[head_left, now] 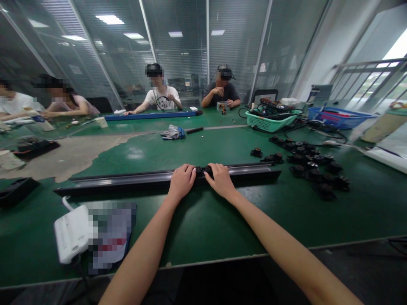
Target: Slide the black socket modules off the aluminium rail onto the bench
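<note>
- Black plastic, by the look of it, makes up the small piece (199, 170) over which the fingers (186, 168) of the left hand (182, 182) and the right hand (221, 181) are brought close. Beyond each thumb, the fingers are bent and kept near one another, with both thumbs turned inward; whether the piece is pinched or merely pressed cannot be told.
- The piece is seen at the middle of the long rail (127, 181), between the hands. One body or two cannot be made out.
- The step in hand is judged to be the seating or adjusting of the piece on the rail. For the next move, an even, level pressure from both sides seems to be called for, with the piece kept in line with the rail.
- The rail is laid crosswise on the green desk (197, 228), with bright strips shown along its length.
- To the right of the rail's end, many dark parts (318, 163) are scattered; a single part (256, 152) is set slightly apart from them.
- Near the left forearm, a white device (71, 235) is placed beside a blurred packet (114, 235).
- Beyond the rail, gloves (173, 132) are left crumpled, and cables are heaped in a green basket (270, 123).
- Across the desk, a blue bar (155, 115) is touched by a seated person (163, 96).
</note>
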A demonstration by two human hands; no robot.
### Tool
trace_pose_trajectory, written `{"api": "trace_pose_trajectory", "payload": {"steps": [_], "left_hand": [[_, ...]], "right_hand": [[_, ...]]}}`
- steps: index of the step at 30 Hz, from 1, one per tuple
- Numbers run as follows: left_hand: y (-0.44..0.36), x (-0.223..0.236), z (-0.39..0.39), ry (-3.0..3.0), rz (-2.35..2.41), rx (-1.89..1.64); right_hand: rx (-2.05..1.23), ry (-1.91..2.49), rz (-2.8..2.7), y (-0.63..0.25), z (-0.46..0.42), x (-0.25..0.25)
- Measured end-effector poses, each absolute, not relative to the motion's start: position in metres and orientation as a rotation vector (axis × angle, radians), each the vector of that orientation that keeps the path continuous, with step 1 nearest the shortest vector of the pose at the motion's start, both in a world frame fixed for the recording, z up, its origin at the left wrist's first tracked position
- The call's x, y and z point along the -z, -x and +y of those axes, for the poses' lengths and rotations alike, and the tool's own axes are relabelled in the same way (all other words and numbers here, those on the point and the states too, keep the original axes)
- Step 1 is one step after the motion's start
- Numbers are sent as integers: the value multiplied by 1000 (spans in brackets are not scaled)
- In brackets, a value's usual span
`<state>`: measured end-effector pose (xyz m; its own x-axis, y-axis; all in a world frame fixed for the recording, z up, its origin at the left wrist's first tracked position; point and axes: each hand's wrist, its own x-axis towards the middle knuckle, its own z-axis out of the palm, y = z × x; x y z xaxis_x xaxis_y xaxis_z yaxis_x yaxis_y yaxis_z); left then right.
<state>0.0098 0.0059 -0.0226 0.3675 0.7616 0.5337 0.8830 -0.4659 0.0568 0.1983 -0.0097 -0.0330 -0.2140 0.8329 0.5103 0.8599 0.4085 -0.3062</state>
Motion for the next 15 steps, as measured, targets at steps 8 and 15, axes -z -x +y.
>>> {"api": "trace_pose_trajectory", "payload": {"steps": [8, 15], "left_hand": [[-10, 24, 5, 2409, -1498, 750], [-11, 24, 6, 2418, -1493, 771]], "right_hand": [[-85, 1453, -2015, -199, -1, 32], [-86, 1520, -1944, -195, 0, 31]]}}
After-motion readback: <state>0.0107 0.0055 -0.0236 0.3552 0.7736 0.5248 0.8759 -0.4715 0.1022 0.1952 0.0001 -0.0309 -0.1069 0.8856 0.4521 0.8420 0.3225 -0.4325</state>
